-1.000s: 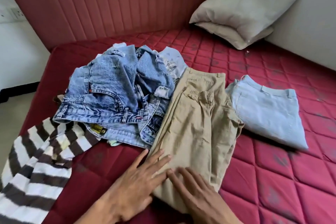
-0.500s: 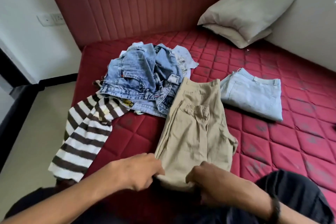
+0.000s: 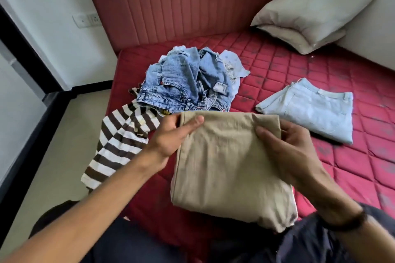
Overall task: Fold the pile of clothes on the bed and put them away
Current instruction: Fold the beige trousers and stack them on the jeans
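Trousers (image 3: 228,162), khaki, hang doubled above the bed (image 3: 310,70), each top corner pinched by 1 grip: left hand (image 3: 171,134), right hand (image 3: 286,145). Layers could slip apart when lowered, undoing the fold

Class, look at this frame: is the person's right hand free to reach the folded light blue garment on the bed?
Probably not yet. The right hand pinches the khaki trousers, as does the left hand. The light blue garment lies uncovered beside it, so once that grip lets go, the way looks free.
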Available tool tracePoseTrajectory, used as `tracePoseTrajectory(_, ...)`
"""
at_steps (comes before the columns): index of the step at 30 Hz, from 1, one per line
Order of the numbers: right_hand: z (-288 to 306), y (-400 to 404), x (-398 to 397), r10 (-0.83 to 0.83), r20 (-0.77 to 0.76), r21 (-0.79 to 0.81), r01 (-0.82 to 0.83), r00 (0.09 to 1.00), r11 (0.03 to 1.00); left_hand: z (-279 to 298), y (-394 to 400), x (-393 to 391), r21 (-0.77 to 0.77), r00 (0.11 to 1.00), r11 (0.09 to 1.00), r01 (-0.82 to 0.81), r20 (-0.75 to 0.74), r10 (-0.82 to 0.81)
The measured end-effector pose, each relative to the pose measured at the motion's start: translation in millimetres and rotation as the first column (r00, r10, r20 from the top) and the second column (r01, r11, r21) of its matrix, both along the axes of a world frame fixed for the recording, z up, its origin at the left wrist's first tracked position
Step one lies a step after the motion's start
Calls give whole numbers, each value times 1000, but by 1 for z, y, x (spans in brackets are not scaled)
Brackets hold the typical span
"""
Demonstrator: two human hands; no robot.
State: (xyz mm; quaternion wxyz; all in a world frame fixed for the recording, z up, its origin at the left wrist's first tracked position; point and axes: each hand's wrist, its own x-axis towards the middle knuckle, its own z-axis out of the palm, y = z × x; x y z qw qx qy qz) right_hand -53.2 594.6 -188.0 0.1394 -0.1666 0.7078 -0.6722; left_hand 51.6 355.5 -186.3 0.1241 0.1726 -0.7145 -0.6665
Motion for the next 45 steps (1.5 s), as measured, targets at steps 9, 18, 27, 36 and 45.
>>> tracePoseTrajectory(9, -154, -56, -101, -142, -440, 572, 398, 887, 717, -159, -14, -153, -750, 987, 656, -80, 30, 155)
tracePoseTrajectory(18, -224, -68, -119, -146, -492, 656, 475, 858, 587, -211, -14, -173, -842, 954, 497, -208, -62, 294)
tracePoseTrajectory(27, -144, -61, -37, -3, -497, 657, 378, 868, 652, -157, 45, -98, -929, 975, 369, 30, 108, 193)
tracePoseTrajectory(36, -223, -49, 20, 271, -389, 853, 233, 881, 467, -219, 63, -32, -945, 948, 309, 110, 193, 252)
tracePoseTrajectory(45, -195, -46, 18, 286, -282, 877, 126, 916, 463, -160, 36, -47, -576, 702, 816, 37, 596, 389)
